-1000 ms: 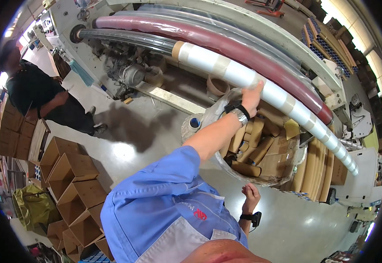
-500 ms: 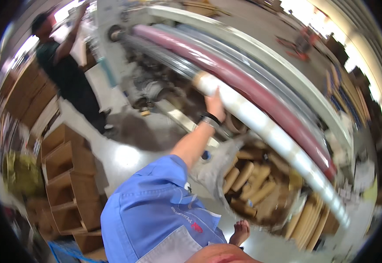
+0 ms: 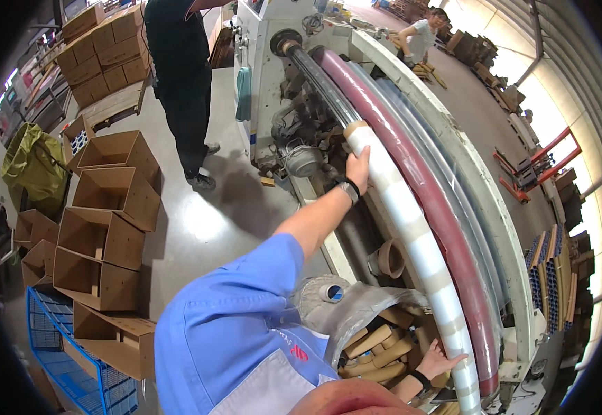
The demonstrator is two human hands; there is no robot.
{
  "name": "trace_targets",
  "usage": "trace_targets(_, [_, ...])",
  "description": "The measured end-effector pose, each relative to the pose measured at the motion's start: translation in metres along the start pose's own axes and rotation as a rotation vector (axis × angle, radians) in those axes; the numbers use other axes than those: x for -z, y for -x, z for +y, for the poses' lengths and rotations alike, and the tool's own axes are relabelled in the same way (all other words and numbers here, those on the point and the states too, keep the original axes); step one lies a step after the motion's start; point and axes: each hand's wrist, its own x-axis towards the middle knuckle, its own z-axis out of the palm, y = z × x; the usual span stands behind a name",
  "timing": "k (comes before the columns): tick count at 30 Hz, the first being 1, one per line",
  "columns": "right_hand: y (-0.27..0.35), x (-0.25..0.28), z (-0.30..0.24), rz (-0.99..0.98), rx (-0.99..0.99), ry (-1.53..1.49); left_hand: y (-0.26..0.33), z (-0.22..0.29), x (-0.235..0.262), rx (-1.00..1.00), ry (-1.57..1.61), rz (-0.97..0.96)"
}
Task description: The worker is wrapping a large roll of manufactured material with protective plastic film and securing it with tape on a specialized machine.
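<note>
A long white roll with tan bands [image 3: 413, 232] slants from a dark metal shaft [image 3: 321, 90] down to the lower right. My left hand [image 3: 358, 171] is closed on its upper part, thumb up along the near side; the fingers behind it are hidden. Lower down, my right hand [image 3: 439, 360] is at the roll's near side, fingers spread and one digit touching it. Beyond the white roll, a dark red film-wrapped roll [image 3: 411, 187] lies alongside. Below, a clear plastic bag [image 3: 356, 321] holds several brown cardboard tubes [image 3: 391, 353].
The machine's pale frame rail [image 3: 484, 166] runs along the far side. A person in dark clothes [image 3: 183, 90] stands at the machine's left end. Open cardboard boxes [image 3: 100, 232] and a blue wire crate [image 3: 66, 360] stand left. A red pallet jack [image 3: 539, 162] is far right.
My view has swung, so the roll now stands steeper. My right hand, low and away from the roll before, is now up against its lower part. My left hand stays on the upper part.
</note>
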Motion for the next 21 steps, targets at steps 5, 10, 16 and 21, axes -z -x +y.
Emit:
trace_targets(5, [0.009, -0.048, 0.022, 0.144, 0.204, -0.082, -0.069, 0.04, 0.027, -0.072, -0.107, 0.169])
trace_targets(10, [-0.001, -0.073, 0.073, 0.067, 0.246, -0.106, -0.135, 0.08, 0.067, -0.084, -0.072, 0.008])
trace_targets(16, [0.024, -0.119, 0.161, -0.329, 0.052, -0.368, -0.166, 0.121, 0.062, 0.015, -0.951, -0.212])
trace_targets(21, [0.019, -0.163, 0.278, -0.123, -0.167, -0.387, -0.185, 0.152, 0.063, 0.235, -0.311, -0.182])
